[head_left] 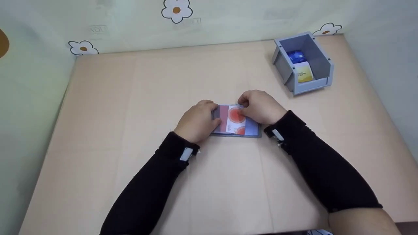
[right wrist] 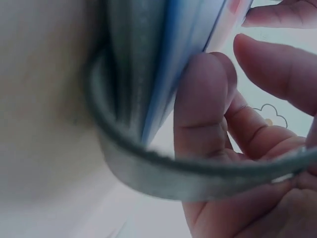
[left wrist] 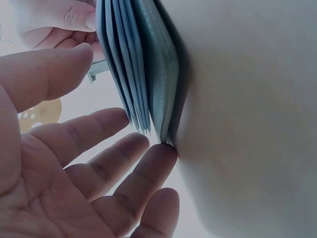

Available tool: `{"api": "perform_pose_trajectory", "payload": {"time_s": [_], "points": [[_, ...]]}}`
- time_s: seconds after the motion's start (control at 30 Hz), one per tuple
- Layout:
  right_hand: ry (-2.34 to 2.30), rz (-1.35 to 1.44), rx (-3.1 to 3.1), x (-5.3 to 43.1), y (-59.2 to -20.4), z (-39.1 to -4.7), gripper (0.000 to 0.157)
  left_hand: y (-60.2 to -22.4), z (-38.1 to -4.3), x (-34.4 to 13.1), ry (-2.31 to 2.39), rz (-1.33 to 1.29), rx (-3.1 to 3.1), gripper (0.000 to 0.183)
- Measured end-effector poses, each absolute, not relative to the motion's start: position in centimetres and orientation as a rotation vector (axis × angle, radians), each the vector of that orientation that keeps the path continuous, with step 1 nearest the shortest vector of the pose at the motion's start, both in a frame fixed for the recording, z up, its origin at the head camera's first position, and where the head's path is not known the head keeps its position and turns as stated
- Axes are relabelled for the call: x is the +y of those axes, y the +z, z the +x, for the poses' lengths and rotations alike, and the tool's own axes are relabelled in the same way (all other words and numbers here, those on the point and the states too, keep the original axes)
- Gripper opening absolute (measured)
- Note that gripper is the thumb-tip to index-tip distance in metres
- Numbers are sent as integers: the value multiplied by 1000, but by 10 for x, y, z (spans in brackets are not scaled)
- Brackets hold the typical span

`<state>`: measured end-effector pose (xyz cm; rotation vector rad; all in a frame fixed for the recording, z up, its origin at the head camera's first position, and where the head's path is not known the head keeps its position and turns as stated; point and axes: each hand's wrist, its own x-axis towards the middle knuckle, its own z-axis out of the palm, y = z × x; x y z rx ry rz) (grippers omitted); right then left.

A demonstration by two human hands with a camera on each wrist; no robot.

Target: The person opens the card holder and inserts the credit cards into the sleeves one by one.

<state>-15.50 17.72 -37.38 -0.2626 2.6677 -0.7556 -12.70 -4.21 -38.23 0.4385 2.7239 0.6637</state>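
A card holder (head_left: pixel 253 128) with several leaves and a grey-green cover lies on the table. On its top leaf is a white card (head_left: pixel 240 128) with red circles; a pink strip shows to its left. My left hand (head_left: pixel 198 122) rests at the holder's left side, thumb over the top leaf. In the left wrist view its fingertips (left wrist: pixel 161 158) touch the edge of the leaves and cover, fingers loosely spread. My right hand (head_left: pixel 263 106) pinches the card near its upper right, thumb on its face. A grey strap (right wrist: pixel 148 176) curves across the right wrist view.
A grey plastic bin (head_left: pixel 310 88) stands at the back right of the table. Inside it lie a blue card (head_left: pixel 296 56) and a yellow-and-white card (head_left: pixel 304 73). A wall covering with flowers (head_left: pixel 176 17) rises behind the table (head_left: pixel 130 98).
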Motion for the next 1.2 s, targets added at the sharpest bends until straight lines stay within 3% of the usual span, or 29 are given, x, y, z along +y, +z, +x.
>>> {"api": "perform_pose_trajectory", "payload": {"time_s": [0.23,0.77,1.2], "points": [[-666,-269,2731,179,-367,-152,38,-382,-127,-41,645,437,2741,53],[-505,-556,2646,163,-366,-134,78,-383,-127,-41,653,471,2761,52],[-550,-547,2698,151,-370,-137,86,-386,-128,-43,664,478,2760,52]]}}
